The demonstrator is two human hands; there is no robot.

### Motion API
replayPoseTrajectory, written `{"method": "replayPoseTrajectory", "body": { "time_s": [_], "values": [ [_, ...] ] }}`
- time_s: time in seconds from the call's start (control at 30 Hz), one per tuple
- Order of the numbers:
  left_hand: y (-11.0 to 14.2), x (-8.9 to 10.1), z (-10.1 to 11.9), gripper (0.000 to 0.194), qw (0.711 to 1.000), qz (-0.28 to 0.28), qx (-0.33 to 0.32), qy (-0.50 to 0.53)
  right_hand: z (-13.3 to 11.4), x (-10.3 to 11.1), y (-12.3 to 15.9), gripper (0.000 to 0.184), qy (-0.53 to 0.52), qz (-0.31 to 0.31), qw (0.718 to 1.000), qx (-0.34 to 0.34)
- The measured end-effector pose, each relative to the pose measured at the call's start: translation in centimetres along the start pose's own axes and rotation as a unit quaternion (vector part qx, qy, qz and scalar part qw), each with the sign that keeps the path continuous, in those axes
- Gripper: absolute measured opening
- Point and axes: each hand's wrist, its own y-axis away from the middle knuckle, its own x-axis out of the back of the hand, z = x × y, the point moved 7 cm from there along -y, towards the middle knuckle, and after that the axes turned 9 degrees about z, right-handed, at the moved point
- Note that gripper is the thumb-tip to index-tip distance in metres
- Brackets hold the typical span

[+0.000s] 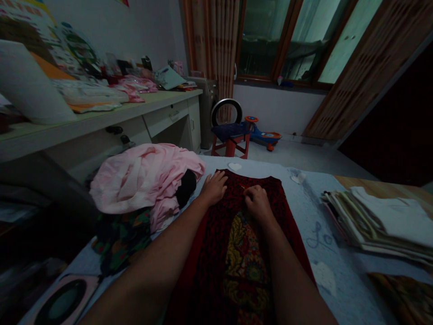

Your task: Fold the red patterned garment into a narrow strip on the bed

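A dark red garment [216,230] with a black pattern and a yellow floral panel lies spread out on the light blue bed cover [304,198]. My left hand [215,187] rests on its upper left part, fingers stretched out over the cloth. Near the upper middle of the garment, my right hand [257,201] has its fingers curled together against the fabric. A small orange-yellow spot shows by those fingertips; I cannot tell whether it is held or part of the print.
Left of the garment is a heap of pink clothes [135,180] with a camouflage piece [125,239]. Folded clothes [389,221] are stacked at right. A cluttered desk [162,108] runs along the left wall. Beyond the bed stand a red stool [232,146] and a blue ride-on toy [264,134].
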Motion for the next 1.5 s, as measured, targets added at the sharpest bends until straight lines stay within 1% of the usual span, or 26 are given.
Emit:
{"method": "replayPoseTrajectory", "body": {
  "time_s": [0.07, 0.17, 0.23, 0.3, 0.37, 0.43, 0.57, 0.63, 0.7, 0.77, 0.9, 1.03, 1.1, 1.2, 1.3, 1.33, 1.4, 1.5],
  "values": [
    [-0.1, 0.1, 0.3, 0.043, 1.000, -0.001, -0.005, 0.013, -0.4, -0.2, 0.3, 0.029, -0.005, -0.028, 1.000, 0.010],
    [0.0, -0.2, 0.6, 0.043, 0.999, -0.033, -0.008, 0.031, -0.9, -0.7, 0.9, 0.039, 0.010, -0.083, 0.996, 0.013],
    [0.1, -0.4, 0.6, 0.043, 0.998, -0.042, -0.008, 0.035, -1.1, -1.0, 1.0, 0.038, 0.021, -0.101, 0.995, 0.016],
    [0.2, -0.4, 0.6, 0.044, 0.998, -0.043, -0.005, 0.035, -1.1, -1.0, 1.0, 0.031, 0.018, -0.103, 0.994, 0.017],
    [0.1, -0.5, 0.6, 0.043, 0.998, -0.041, -0.003, 0.040, -1.0, -1.0, 0.8, 0.021, 0.005, -0.090, 0.996, 0.018],
    [0.0, -0.3, 0.5, 0.042, 0.998, -0.022, -0.004, 0.051, -0.9, -0.8, 0.5, 0.016, -0.005, -0.068, 0.997, 0.023],
    [-0.4, 1.0, 0.2, 0.031, 0.997, 0.059, 0.006, 0.056, -1.0, -0.2, 0.1, 0.017, 0.000, -0.013, 0.999, 0.037],
    [-0.4, 1.6, 0.0, 0.023, 0.996, 0.077, 0.020, 0.041, -1.1, 0.2, 0.0, 0.019, 0.011, 0.005, 1.000, 0.029],
    [-0.2, 1.8, 0.1, 0.017, 0.997, 0.069, 0.025, 0.032, -1.4, 0.4, 0.0, 0.021, 0.002, 0.009, 1.000, 0.014],
    [-0.1, 1.8, 0.5, 0.015, 0.998, 0.052, 0.020, 0.037, -1.6, 0.5, 0.1, 0.023, -0.033, 0.009, 0.999, -0.003],
    [0.0, 1.5, 1.6, 0.014, 0.997, 0.018, -0.009, 0.077, -1.7, 0.8, 0.2, 0.024, -0.103, 0.036, 0.994, -0.028],
    [-0.2, 0.8, 2.3, 0.017, 0.992, 0.004, -0.042, 0.118, -1.6, 0.8, 0.2, 0.027, -0.158, 0.056, 0.985, -0.033],
    [-0.3, 0.5, 2.3, 0.018, 0.990, -0.003, -0.052, 0.134, -1.5, 0.5, 0.1, 0.035, -0.183, 0.045, 0.981, -0.035],
    [-0.4, 0.1, 2.0, 0.021, 0.987, -0.012, -0.051, 0.149, -1.6, -0.4, 0.2, 0.053, -0.217, 0.005, 0.976, -0.031],
    [-0.4, -0.2, 1.7, 0.025, 0.987, -0.017, -0.047, 0.153, -2.4, -1.2, 0.4, 0.070, -0.248, -0.048, 0.967, 0.001],
    [-0.4, -0.3, 1.6, 0.026, 0.987, -0.018, -0.046, 0.152, -2.7, -1.4, 0.6, 0.075, -0.245, -0.065, 0.967, 0.019],
    [-0.4, -0.6, 1.5, 0.027, 0.988, -0.020, -0.045, 0.146, -3.5, -1.6, 1.0, 0.080, -0.208, -0.092, 0.972, 0.054],
    [-0.4, -0.8, 1.4, 0.028, 0.989, -0.022, -0.044, 0.139, -4.1, -1.8, 1.3, 0.080, -0.119, -0.104, 0.985, 0.073]
  ]
}}
